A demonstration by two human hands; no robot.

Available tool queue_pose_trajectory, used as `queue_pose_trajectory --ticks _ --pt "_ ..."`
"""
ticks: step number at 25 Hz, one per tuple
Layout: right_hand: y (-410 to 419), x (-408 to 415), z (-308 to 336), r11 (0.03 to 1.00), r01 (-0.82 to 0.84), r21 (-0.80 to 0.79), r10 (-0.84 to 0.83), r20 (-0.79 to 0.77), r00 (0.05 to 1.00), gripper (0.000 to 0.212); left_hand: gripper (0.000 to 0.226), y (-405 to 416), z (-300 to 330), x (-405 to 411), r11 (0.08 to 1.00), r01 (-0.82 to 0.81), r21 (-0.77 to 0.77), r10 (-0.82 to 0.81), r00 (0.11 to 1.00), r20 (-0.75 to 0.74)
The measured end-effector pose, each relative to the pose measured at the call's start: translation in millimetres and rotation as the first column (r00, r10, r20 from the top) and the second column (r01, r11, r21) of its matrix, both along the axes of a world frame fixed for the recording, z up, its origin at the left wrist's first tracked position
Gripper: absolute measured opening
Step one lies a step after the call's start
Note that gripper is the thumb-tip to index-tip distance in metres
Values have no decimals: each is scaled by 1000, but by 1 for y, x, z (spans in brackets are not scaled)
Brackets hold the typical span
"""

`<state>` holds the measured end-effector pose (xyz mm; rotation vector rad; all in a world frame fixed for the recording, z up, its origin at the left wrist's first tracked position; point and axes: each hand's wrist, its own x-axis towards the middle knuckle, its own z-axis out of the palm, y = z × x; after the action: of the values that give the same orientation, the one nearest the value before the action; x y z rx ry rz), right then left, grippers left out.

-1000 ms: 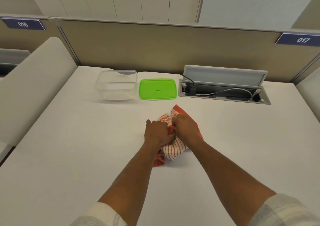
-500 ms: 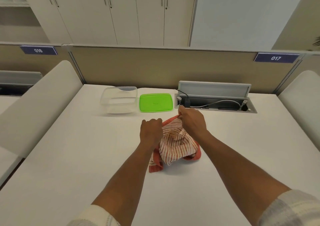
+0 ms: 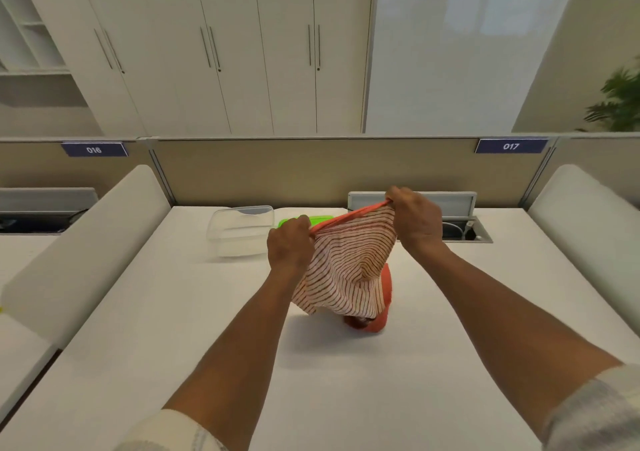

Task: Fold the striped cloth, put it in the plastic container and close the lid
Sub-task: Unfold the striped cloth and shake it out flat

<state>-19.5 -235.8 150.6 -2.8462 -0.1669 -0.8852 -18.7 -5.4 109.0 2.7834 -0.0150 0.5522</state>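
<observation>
Both fists closed on the striped cloth (image 3: 349, 270): left hand (image 3: 290, 246) low, right hand (image 3: 415, 220) higher, its orange hem slanting between them above the white desk (image 3: 173, 329), cabinets behind.

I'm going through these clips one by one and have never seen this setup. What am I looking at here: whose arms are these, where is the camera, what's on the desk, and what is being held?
There is no machine here: a person works with bare hands, and the single camera sits on their head, looking forward and down, so the arms reach in from the bottom edge. The left hand and the right hand each pinch the orange top hem of a striped cloth and hold it up; its lower end hangs down to the white desk. Behind the hands stand an open clear plastic container and, to its right, a green lid, mostly hidden by the cloth. Further right is an open cable tray set into the desk.
</observation>
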Motion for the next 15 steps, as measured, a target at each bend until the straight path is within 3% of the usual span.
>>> queue_pose_trajectory --ticks 4,8,15 --pt "-13 -5 10 997 71 -8 -70 28 997 16 14 8 17 6 991 136 18 -135 991 -14" --pt "-27 -8 24 994 112 -3 -111 51 992 16 11 22 26 9 962 268 -59 -271 961 -55" --pt "-48 -10 46 981 190 46 -195 189 962 12 19 37 41 13 980 193 44 -191 981 -41"
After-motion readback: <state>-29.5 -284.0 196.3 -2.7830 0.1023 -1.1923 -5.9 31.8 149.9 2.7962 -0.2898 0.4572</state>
